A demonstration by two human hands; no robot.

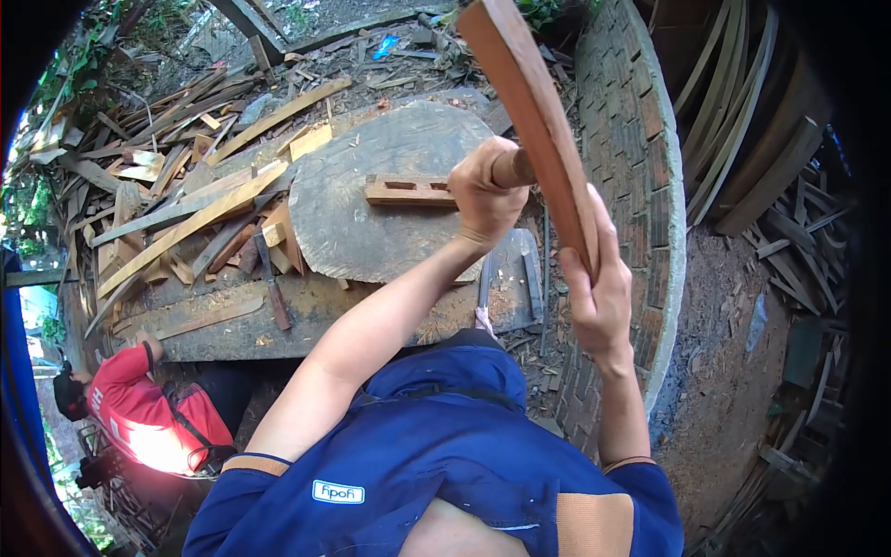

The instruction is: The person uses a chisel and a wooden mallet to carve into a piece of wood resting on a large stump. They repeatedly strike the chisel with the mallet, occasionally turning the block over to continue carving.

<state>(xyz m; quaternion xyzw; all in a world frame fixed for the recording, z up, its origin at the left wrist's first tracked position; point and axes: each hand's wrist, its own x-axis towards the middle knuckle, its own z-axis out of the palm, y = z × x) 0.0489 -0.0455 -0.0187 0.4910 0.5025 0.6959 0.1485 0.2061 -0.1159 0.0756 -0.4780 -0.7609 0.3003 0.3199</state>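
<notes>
My left hand (487, 190) is wrapped around a round wooden tool handle (512, 169); the rest of that tool is hidden behind the fist. My right hand (599, 283) grips the lower end of a long reddish-brown wooden bar (546, 116), which is raised and tilted, crossing the end of the handle in this view. Below my left fist lies a wooden block (382, 192) with rectangular slots cut in its face. That block rests on a thick round wooden slab (339, 237).
Offcuts and boards (204, 223) are heaped left of the slab. A tool with a wooden handle (277, 304) lies at its near side. A curved brick wall (645, 167) stands on the right. A person in a red shirt (153, 408) sits at the lower left.
</notes>
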